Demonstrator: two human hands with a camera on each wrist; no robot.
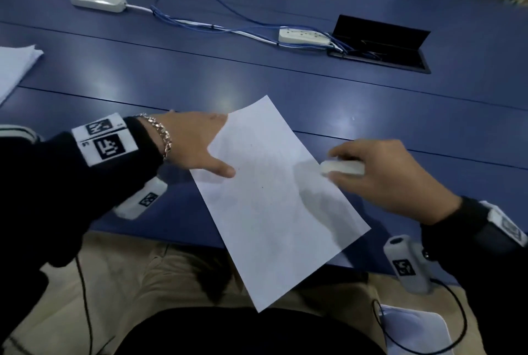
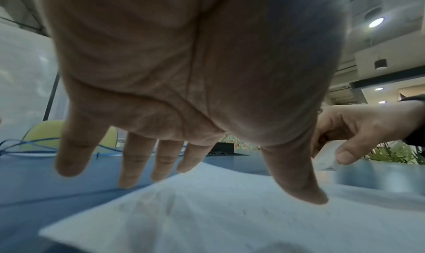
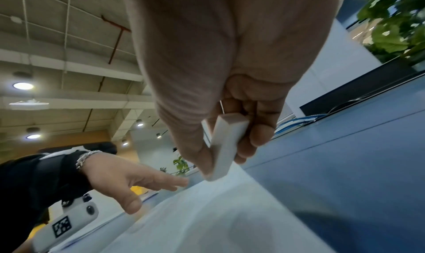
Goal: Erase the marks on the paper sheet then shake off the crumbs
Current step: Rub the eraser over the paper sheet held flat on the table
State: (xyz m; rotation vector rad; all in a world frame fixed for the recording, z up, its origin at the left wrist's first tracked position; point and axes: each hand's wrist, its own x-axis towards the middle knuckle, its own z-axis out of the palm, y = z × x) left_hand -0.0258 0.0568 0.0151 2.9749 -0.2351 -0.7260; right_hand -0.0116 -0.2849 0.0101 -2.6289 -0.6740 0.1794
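The white paper sheet (image 1: pixel 274 206) lies skewed on the blue table (image 1: pixel 400 114), its near corner hanging over the table's front edge. A few tiny dark specks (image 1: pixel 263 187) show on it. My left hand (image 1: pixel 200 143) is at the sheet's left edge: its thumb (image 2: pixel 299 180) lies on top, and its straight fingers (image 2: pixel 135 158) reach past the edge, hidden behind the paper in the head view. My right hand (image 1: pixel 340 164) pinches a white eraser (image 1: pixel 351 168) between thumb and fingers at the sheet's right edge. In the right wrist view the eraser (image 3: pixel 226 144) points down at the paper.
Two white power strips (image 1: pixel 97 0) (image 1: pixel 303 35) with blue cables (image 1: pixel 217 26) and an open black cable box (image 1: pixel 380 46) lie across the far table. A stack of white sheets (image 1: pixel 14 69) sits at the left edge. My lap is below the table's front edge.
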